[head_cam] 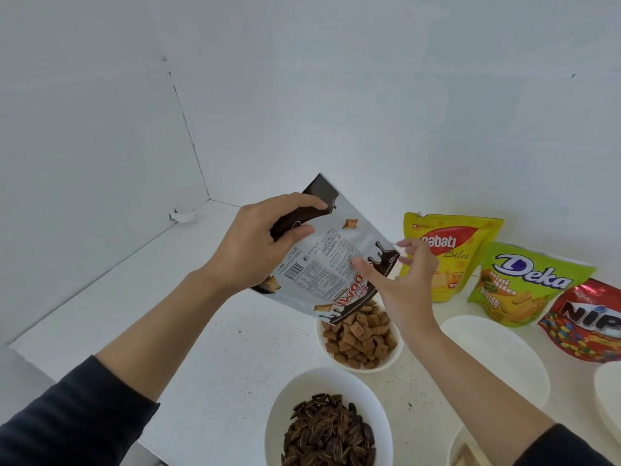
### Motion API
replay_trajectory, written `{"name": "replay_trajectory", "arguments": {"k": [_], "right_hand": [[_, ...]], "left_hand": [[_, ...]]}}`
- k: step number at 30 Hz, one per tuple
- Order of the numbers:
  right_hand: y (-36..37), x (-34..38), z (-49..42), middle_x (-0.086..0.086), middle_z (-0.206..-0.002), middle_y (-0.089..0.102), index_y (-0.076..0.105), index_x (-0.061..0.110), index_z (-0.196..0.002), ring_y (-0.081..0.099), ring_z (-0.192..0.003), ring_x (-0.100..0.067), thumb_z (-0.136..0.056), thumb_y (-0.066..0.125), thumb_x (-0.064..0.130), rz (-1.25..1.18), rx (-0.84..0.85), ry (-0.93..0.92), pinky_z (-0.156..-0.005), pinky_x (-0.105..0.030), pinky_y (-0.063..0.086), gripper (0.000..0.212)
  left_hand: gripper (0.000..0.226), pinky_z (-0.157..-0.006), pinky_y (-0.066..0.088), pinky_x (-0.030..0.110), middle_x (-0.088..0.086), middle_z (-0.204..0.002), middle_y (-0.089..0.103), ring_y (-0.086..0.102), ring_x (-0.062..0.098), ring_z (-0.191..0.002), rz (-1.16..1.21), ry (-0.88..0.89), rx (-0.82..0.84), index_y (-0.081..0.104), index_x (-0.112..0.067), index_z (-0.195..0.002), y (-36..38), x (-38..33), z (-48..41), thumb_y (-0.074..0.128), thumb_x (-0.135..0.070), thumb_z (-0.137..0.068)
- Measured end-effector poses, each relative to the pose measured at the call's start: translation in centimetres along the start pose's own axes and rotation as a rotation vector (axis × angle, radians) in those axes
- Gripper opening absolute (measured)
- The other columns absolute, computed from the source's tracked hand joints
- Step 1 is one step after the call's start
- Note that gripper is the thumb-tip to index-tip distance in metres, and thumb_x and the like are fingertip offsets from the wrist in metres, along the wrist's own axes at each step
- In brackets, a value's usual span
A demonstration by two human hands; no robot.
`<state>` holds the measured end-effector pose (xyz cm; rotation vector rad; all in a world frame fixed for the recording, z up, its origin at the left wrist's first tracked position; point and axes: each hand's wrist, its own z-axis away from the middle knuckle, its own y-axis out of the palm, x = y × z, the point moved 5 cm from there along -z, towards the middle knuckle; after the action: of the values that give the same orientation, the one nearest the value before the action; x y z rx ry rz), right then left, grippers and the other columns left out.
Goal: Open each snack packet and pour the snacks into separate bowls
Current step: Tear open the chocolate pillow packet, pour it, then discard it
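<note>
Left hand: the left hand (pixel 250 245) is closed around the upper end of the silver and brown packet (pixel 331 255), thumb on the near face.
Right hand: the right hand (pixel 408 275) is open with fingers spread, holding nothing, just beside the packet's lower right edge.
Packet: it is held upside down in the air, tilted, long side running from upper left down to lower right.
Mouth: its low end hangs right over the bowl of brown squares (pixel 361 336).
Nearer hand: the left one has it; the right could tap or steady it.
Next bowl: I think the empty white bowl (pixel 497 358) on the right waits for the yellow packet (pixel 450 253).
</note>
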<state>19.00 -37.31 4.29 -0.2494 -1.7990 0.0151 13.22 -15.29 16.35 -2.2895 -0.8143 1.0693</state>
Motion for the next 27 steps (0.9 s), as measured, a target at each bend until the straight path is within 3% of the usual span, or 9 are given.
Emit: {"name": "replay_trajectory", "arguments": {"k": [3,5,7,11,14,16,21,27], "right_hand": [[0.0,2.9,-0.2,0.011,-0.129,0.040,0.044,0.035,-0.126,0.040,-0.127,-0.011,-0.060,0.088,0.059,0.124,0.041,-0.224,-0.104,-0.029,0.040,0.083],[0.8,5.2,0.0,0.016,-0.125,0.052,0.044,0.033,-0.130,0.051,-0.120,-0.007,-0.061,0.090,0.057,0.168,0.168,-0.310,-0.096,-0.028,0.049,0.087],[1.9,7.0,0.1,0.016,-0.112,0.066,0.049,0.027,-0.128,0.066,-0.100,-0.001,-0.063,0.094,0.043,0.145,0.319,-0.342,-0.080,-0.023,0.057,0.081],[2.6,7.9,-1.0,0.012,-0.091,0.076,0.073,0.021,-0.101,0.070,-0.081,-0.003,-0.061,0.096,0.032,0.179,0.423,-0.344,-0.066,-0.025,0.058,0.047],[2.6,7.1,-1.7,0.021,-0.081,0.072,0.070,0.033,-0.083,0.067,-0.072,0.007,-0.058,0.098,0.028,0.258,0.546,-0.294,-0.056,-0.011,0.049,0.038],[2.3,6.0,-2.1,0.022,-0.076,0.072,0.070,0.034,-0.079,0.067,-0.067,0.007,-0.056,0.098,0.027,0.294,0.611,-0.233,-0.054,-0.010,0.046,0.037],[1.2,3.7,-3.3,0.009,-0.086,0.079,0.078,0.019,-0.089,0.075,-0.079,-0.013,-0.053,0.099,0.035,0.441,0.677,-0.114,-0.075,-0.043,0.060,0.044],[-0.1,2.7,-3.7,0.010,-0.085,0.079,0.079,0.018,-0.090,0.076,-0.080,-0.012,-0.054,0.100,0.028,0.404,0.645,-0.023,-0.080,-0.044,0.061,0.043]], "left_hand": [[0.031,-0.073,0.046,0.007,-0.027,-0.112,0.064,0.062,-0.006,-0.100,-0.022,0.042,0.022,0.067,-0.022,-0.126,0.0,-0.8,0.3,0.066,-0.013,-0.097],[0.029,-0.069,0.050,0.009,-0.024,-0.109,0.065,0.063,-0.007,-0.096,-0.001,0.070,0.052,0.068,-0.018,-0.126,0.3,-1.2,0.4,0.066,-0.013,-0.097],[0.027,-0.074,0.055,0.020,-0.015,-0.108,0.069,0.066,0.003,-0.097,-0.019,0.149,0.066,0.071,-0.017,-0.123,0.6,-1.6,0.5,0.067,-0.011,-0.097],[0.024,-0.073,0.052,0.031,-0.013,-0.097,0.070,0.064,0.016,-0.086,-0.071,0.223,0.010,0.075,-0.016,-0.115,0.4,-1.6,0.7,0.070,-0.007,-0.094],[0.025,-0.067,0.050,0.025,-0.007,-0.094,0.071,0.064,0.014,-0.084,-0.051,0.176,-0.042,0.075,-0.020,-0.114,-0.5,-1.2,0.9,0.071,-0.007,-0.093],[0.025,-0.065,0.048,0.021,-0.007,-0.092,0.070,0.063,0.013,-0.082,-0.016,0.147,-0.056,0.075,-0.022,-0.114,-0.8,-0.9,1.1,0.071,-0.008,-0.093],[0.029,-0.068,0.050,0.019,-0.019,-0.093,0.070,0.065,0.006,-0.076,0.133,0.034,-0.087,0.074,-0.028,-0.111,-1.1,0.1,1.6,0.072,-0.006,-0.092],[0.032,-0.068,0.047,0.013,-0.029,-0.093,0.067,0.064,0.001,-0.074,0.135,-0.004,-0.104,0.073,-0.029,-0.110,-0.6,-0.1,1.8,0.072,-0.003,-0.091]]}}
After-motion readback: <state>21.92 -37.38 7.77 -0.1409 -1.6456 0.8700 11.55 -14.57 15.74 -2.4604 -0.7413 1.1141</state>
